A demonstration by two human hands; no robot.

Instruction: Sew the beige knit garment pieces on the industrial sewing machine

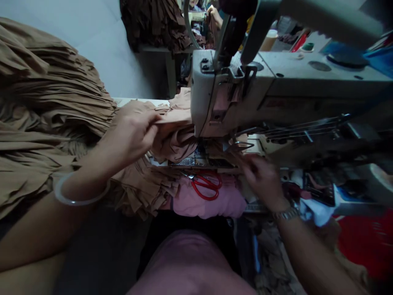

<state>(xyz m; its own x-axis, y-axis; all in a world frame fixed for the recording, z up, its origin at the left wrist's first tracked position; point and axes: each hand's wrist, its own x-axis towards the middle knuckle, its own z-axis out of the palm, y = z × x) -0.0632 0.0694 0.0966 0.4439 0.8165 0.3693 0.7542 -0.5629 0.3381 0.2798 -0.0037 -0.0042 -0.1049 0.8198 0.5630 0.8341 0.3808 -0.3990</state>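
Observation:
My left hand [135, 131], with a white bangle on its wrist, pinches the edge of a tan fabric piece [176, 116] to the left of the sewing machine head [208, 94]. That fabric lies in loose folds up to the needle area, where the head hides part of it. To the right of the needle, my right hand [262, 176] is curled, with thumb and fingers close together beside a metal loop-shaped part [242, 145]. Blur hides what its fingers hold. Red-handled scissors [207, 184] rest on pink cloth [208, 203] at the machine's front edge.
Large stacks of tan fabric pieces [61, 94] fill the left side. Dark brown fabric [153, 24] is heaped on a table behind. Threads [307, 127] run along the machine arm. A red item [365, 241] is at lower right. Another person's hand [215, 16] shows at the top.

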